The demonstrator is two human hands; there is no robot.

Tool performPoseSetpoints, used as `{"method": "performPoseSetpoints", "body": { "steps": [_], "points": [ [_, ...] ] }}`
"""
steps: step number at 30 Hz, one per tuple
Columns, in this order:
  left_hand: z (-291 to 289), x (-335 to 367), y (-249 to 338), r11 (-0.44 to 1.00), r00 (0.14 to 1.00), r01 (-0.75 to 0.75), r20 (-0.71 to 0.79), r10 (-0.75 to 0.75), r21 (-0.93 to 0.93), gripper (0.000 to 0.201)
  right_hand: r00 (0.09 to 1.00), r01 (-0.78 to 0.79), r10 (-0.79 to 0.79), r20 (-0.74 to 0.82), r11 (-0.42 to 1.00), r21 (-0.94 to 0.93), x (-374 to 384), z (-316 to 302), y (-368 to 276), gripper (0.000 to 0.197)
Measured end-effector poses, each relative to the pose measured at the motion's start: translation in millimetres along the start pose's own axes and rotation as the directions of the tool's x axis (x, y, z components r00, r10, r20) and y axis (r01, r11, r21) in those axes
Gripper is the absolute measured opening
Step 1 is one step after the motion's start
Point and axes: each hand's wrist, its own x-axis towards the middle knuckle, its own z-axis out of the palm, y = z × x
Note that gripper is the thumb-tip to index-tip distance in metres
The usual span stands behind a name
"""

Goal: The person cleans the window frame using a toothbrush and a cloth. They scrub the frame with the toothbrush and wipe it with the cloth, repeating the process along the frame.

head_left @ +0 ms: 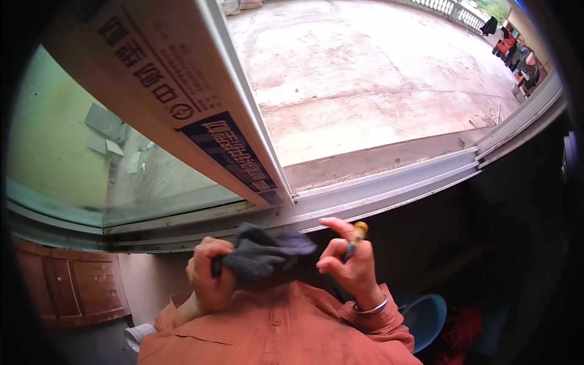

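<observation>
My left hand (210, 271) is closed around one end of a dark grey cloth (258, 249). The bunched cloth hangs toward the right, in front of my chest and just below the window track (340, 204). Apart from the cloth, my right hand (350, 261) is raised at the same height, with a bracelet at the wrist. Its palm grips a slim handle (359, 230) with a yellow end and a bit of blue; the rest of that tool is hidden by the fingers. The index finger and thumb of this hand stand apart with nothing between them.
A window sash (201, 97) with printed brown film stands left of the open side, with greenish glass (164, 176) beyond it. Outside lies a concrete terrace (365, 73). Below are a blue bucket (429, 319), a white container (139, 334) and a brown wooden cabinet (76, 283).
</observation>
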Motion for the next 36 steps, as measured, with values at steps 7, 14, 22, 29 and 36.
{"method": "performPoseSetpoints", "body": {
  "steps": [7,14,22,29,36],
  "points": [
    [37,7,7,0.996,0.984,0.03,0.175,-0.015,-0.084,0.026,0.997,-0.046,0.042,-0.058,0.997,-0.069,35,-23,3,0.014],
    [94,1,-4,0.992,0.945,-0.123,0.31,0.108,0.028,0.027,0.976,0.212,-0.098,0.196,0.649,-0.731,117,-16,8,0.022],
    [96,-2,-9,0.992,0.958,-0.113,0.27,0.093,0.061,0.027,0.958,0.178,0.092,0.271,0.55,-0.816,139,-3,14,0.024],
    [107,0,-7,0.986,0.96,-0.128,0.261,0.097,0.107,0.023,0.937,0.142,0.229,0.264,0.441,-0.886,144,-3,-2,0.027],
    [111,3,-4,0.983,0.952,-0.165,0.272,0.136,0.084,0.024,0.975,0.067,0.157,0.159,0.472,-0.879,128,-12,0,0.023]
  ]
}}
